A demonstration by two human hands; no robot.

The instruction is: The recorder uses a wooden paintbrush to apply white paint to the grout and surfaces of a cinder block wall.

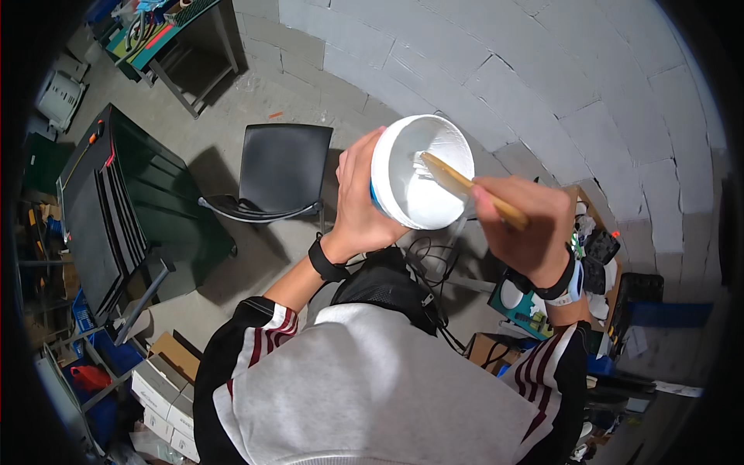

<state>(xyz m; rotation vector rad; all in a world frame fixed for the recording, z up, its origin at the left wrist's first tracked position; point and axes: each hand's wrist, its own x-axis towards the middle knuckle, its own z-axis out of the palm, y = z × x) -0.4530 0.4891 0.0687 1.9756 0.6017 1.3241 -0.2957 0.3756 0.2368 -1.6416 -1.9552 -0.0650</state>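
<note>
My left hand (363, 203) is wrapped around the side of a white plastic bucket (382, 168), which is tilted so that its inside shows. White paint (439, 200) covers the bottom and streaks the inner wall. In my right hand (526, 224) is a paintbrush (450, 174) with a yellowish wooden handle. Its bristle end reaches into the bucket, close to the paint, and looks white with paint. Whether the bristles touch the paint or the wall is hard to tell. Part of a blue label shows beside my left palm.
A block wall (552, 75), partly coated white, rises ahead. Below the bucket stands a black chair (285, 168), with loose black cables (436, 267) to its right. A dark green cabinet (168, 197) and stacked white boxes (157, 389) are on the left; a cluttered workbench (523, 317) is at right.
</note>
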